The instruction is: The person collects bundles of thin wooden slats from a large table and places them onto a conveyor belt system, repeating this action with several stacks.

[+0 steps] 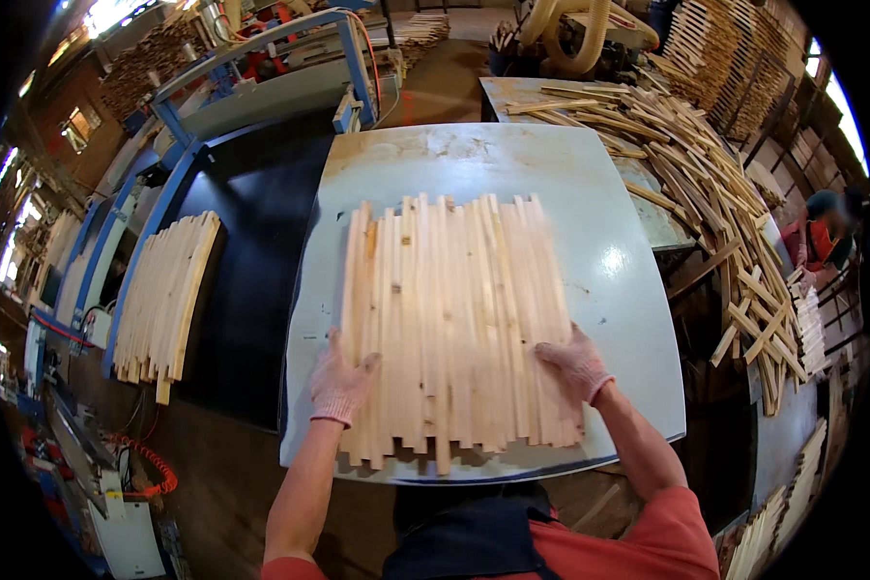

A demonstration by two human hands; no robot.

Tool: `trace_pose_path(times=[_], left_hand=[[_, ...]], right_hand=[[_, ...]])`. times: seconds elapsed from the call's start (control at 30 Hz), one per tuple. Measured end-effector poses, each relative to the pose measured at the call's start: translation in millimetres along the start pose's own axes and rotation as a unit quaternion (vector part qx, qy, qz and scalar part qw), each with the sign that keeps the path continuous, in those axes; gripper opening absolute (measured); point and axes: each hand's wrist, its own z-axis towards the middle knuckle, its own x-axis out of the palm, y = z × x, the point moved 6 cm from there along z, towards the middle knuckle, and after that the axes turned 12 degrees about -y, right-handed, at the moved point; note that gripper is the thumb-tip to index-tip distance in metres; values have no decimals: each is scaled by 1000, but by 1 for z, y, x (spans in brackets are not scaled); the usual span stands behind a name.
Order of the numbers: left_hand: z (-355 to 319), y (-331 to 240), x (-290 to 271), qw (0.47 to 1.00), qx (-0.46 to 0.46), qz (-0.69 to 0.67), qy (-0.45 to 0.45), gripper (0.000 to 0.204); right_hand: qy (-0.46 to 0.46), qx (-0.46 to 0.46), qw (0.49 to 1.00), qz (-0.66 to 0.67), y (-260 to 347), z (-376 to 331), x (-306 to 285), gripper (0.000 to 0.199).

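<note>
Head: strips (449, 319) between left hand (340, 379) and right hand (576, 366)

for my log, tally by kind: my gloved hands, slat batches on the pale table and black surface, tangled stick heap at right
left gloved hand, right gloved hand: 2
middle slat batch, left slat batch: 2
stick heap: 1
total: 5

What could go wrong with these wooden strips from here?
The left hand and right hand touch only the sides of the row of wooden strips, so the middle ones might slip or buckle if they're loose, which I can't tell. Also, one jutting strip sticks out past its neighbours at the near end and could snag on something.
</note>
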Motion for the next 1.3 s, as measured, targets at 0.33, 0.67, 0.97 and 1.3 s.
trace_pose_path(times=[0.33, 0.67, 0.97, 1.3], left_hand=[[93, 183, -59, 992, 3, 97, -76, 90], [179, 381, -126, 984, 11, 174, -27, 96], [191, 400, -137, 986, 46, 148, -64, 90], [195, 399, -133, 986, 69, 130, -82, 91]], right_hand=[[5, -12, 985, -173, 0, 0, 253, 92], [-3, -17, 972, -232, -4, -58, 481, 104], [23, -31, 836, -548, 41, -70, 498, 105], [-91, -115, 864, -482, 68, -68, 515, 99]])
